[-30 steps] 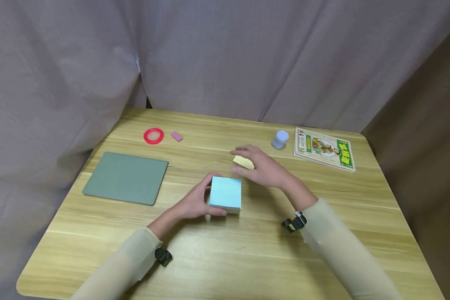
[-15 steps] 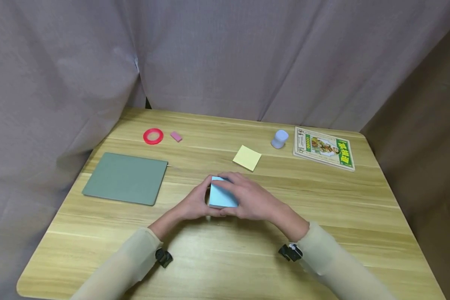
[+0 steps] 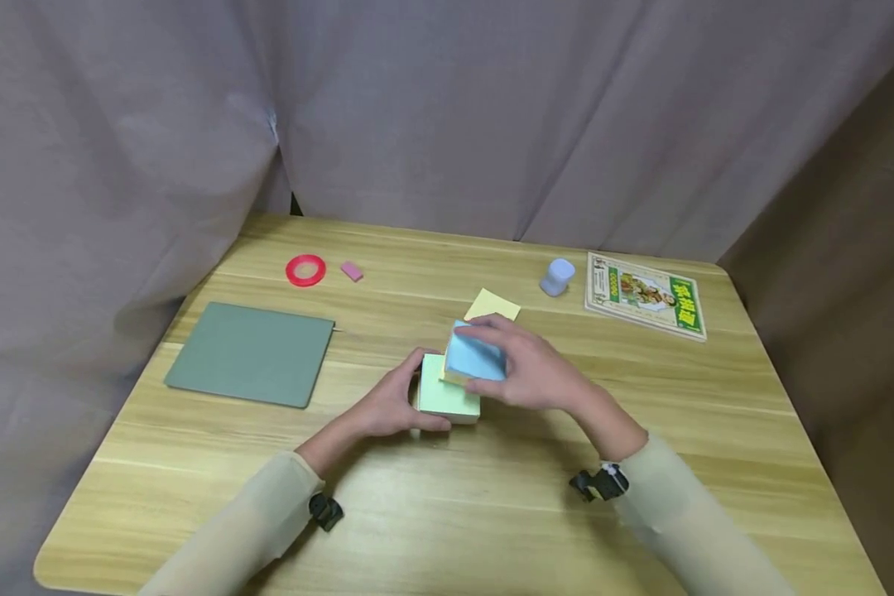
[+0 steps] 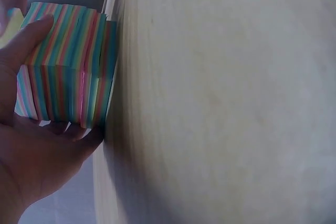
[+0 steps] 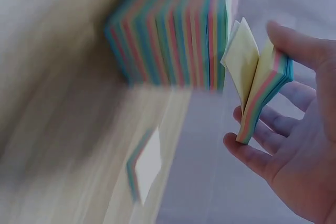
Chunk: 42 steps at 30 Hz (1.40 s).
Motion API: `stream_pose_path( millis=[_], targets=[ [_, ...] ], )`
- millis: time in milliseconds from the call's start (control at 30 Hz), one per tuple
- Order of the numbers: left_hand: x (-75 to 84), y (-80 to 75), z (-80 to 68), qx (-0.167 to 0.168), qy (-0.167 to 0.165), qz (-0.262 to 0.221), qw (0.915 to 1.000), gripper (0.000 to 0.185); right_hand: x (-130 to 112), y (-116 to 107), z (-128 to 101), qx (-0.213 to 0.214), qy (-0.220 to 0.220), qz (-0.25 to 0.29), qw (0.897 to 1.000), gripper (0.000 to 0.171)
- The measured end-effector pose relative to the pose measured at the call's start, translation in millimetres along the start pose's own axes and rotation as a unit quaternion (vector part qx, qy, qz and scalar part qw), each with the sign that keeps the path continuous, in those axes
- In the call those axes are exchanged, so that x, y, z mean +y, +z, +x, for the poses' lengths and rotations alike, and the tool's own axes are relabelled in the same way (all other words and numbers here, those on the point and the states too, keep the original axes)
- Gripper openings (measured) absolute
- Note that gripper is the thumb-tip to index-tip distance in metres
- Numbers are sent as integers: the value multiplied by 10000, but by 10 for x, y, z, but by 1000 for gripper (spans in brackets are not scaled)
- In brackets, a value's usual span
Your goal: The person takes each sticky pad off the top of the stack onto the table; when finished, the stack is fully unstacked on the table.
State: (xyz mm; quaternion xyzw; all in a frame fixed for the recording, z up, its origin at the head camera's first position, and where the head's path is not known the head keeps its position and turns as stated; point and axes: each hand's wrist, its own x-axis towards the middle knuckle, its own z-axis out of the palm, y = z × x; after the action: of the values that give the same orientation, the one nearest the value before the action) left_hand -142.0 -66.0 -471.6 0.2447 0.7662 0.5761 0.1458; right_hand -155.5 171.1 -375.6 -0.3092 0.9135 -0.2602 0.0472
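Observation:
A block of striped, many-coloured note paper (image 3: 447, 396) (image 4: 65, 66) (image 5: 173, 35) stands on the wooden table (image 3: 492, 505), its top sheet now pale green. My left hand (image 3: 387, 403) grips its left side, thumb (image 4: 26, 38) on top. My right hand (image 3: 525, 368) holds a thin wad of sheets (image 3: 475, 358) (image 5: 265, 95) with a blue top, lifted just above and right of the block; a yellow sheet hangs loose from its underside. A single yellow note (image 3: 494, 307) lies flat behind the right hand.
A grey-green mat (image 3: 252, 353) lies at the left. At the back left are a red tape ring (image 3: 305, 270) and a pink eraser (image 3: 352, 271). A small pale blue cylinder (image 3: 557, 276) and an illustrated booklet (image 3: 645, 295) sit at the back right. Curtains surround the table.
My right hand left the yellow note, came down onto the block's blue top, then lifted a thin wad off it up and to the right. The left hand kept hold of the block.

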Motion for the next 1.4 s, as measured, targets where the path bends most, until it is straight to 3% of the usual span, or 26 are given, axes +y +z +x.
stream_pose_path(
  millis=[100, 200, 367, 533, 767, 1000, 1100, 1267, 1400],
  targets=[
    [186, -22, -33, 30, -51, -12, 10000, 85, 294, -120, 9, 219, 440, 249, 9985, 71],
    [366, -38, -62, 14, -147, -10, 9999, 83, 665, -169, -7, 445, 804, 170, 9956, 70],
    [378, -36, -61, 14, -217, -4, 9998, 84, 1160, -114, -45, 581, 1284, -140, 9899, 67],
    [376, -40, -65, 27, -200, -45, 9998, 84, 1384, -28, -48, 483, 1326, -122, 9899, 67],
    [351, -51, -49, -14, -145, 28, 9999, 83, 1539, 40, -17, 215, 1236, -232, 9918, 70],
    [21, -14, 29, 40, -116, 105, 9999, 89, 1577, 28, 7, -67, 1289, -247, 9913, 73],
    [-32, -19, 36, 33, -91, 92, 9999, 90, 1564, 13, 6, -206, 1300, -320, 9908, 74],
    [-51, -18, 41, -18, -79, 83, 9999, 89, 1463, -36, -4, -231, 1215, -652, 9902, 74],
    [-49, -12, 30, -47, -104, 125, 9999, 90, 1209, -72, 20, -33, 911, -489, 9946, 69]
  ],
)
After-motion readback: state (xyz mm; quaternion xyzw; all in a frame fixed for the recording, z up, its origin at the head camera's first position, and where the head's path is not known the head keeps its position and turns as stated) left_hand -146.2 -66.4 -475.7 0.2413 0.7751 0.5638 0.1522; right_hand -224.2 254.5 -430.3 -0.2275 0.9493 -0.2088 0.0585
